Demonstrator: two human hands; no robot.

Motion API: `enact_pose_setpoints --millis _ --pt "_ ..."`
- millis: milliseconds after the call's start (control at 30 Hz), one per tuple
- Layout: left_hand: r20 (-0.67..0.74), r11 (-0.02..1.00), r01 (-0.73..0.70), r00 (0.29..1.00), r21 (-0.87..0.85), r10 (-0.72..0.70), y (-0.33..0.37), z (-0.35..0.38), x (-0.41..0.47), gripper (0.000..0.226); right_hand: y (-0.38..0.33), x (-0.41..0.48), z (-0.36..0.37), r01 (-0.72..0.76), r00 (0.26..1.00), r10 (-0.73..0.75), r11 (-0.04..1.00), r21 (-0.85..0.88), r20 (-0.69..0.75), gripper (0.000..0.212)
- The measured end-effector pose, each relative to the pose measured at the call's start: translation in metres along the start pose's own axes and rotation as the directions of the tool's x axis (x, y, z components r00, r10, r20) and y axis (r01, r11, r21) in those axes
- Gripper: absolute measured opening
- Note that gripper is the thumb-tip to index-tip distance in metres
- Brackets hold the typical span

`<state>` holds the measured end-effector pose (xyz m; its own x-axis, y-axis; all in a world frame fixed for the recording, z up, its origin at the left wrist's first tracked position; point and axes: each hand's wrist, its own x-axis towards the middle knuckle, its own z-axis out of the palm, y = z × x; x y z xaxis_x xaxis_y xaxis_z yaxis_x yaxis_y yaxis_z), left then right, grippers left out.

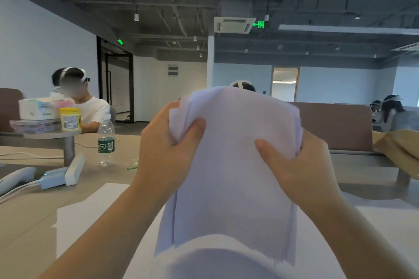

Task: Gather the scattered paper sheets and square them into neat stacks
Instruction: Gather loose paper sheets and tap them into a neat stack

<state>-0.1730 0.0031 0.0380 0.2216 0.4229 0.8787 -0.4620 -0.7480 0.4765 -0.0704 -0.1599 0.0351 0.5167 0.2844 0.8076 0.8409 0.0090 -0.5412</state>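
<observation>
- Paper sheets (238,165) formed one bundle held upright in the middle of the view, raised above the table (27,222).
- The bundle's edges were not flush: offset sheet corners showed at its upper left, and stepped edges ran down both long sides.
- The left hand (167,149) gripped the bundle's left edge, with the thumb (195,127) pressed on the near face and the fingers curled behind.
- The right hand (299,165) gripped the right edge in the same way, a little lower, with its thumb (265,145) on the near face.
- More loose sheets (90,210) lay flat on the table beneath the bundle, overlapping at differing angles, to the left and right of the forearms.
- A water bottle (106,140) with a green label stood upright on the table, to the far left of the bundle.
- A white device (74,169) with attached cables lay near the bottle, further left.
- A small raised stand (68,149) at far left carried a yellow jar (70,119), a tissue box (38,108) and a clear plastic case (34,125).
- A seated person (93,108) in a white shirt was behind the stand.
- A brown padded bench back (340,127) ran along the far right side of the table.
</observation>
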Motion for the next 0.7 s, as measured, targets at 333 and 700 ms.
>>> enact_pose_setpoints --millis 333,700 --pt "0.197 0.834 0.496 0.867 -0.244 -0.458 -0.08 -0.025 -0.054 0.03 0.08 -0.034 0.009 -0.496 0.868 0.357 0.655 0.57 0.346 0.096" --pt "0.283 0.631 0.65 0.756 -0.423 -0.59 -0.084 0.0 -0.055 0.019 0.102 -0.037 0.026 -0.477 0.879 0.347 0.67 0.569 0.328 0.071"
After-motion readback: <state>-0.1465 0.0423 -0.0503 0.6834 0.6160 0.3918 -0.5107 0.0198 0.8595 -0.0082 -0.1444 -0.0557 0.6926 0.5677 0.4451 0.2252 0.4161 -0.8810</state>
